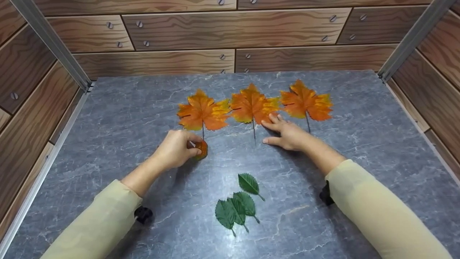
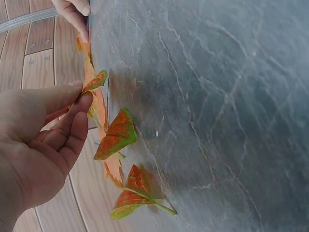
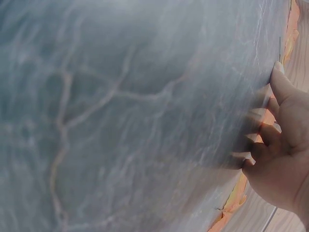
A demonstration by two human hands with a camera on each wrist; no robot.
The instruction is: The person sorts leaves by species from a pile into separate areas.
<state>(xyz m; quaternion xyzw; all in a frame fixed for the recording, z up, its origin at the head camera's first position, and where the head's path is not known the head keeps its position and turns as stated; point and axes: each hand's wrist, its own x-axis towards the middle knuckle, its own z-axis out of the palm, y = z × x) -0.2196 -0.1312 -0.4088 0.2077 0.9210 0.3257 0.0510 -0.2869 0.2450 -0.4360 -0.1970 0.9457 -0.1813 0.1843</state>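
Observation:
My left hand point(image 1: 176, 149) pinches a small orange-and-green leaf point(image 1: 202, 150) just below the stem of the left maple leaf point(image 1: 202, 111). In the left wrist view, two similar small leaves stand folded on the tabletop, one leaf point(image 2: 118, 137) beside the fingers and another leaf point(image 2: 137, 194) lower down; the head view does not show them apart from the hand. My right hand point(image 1: 287, 135) lies with fingers spread, fingertips at the lower right edge of the middle maple leaf point(image 1: 249, 104). The right maple leaf point(image 1: 305, 100) lies just beyond that hand.
Several green leaves lie nearer to me, a group of overlapping leaves point(image 1: 225, 213) and a single leaf point(image 1: 248, 183) above it. They rest on a grey marbled tabletop point(image 1: 125, 118). Wood-patterned walls point(image 1: 233, 30) and metal posts point(image 1: 54, 45) enclose the back and sides.

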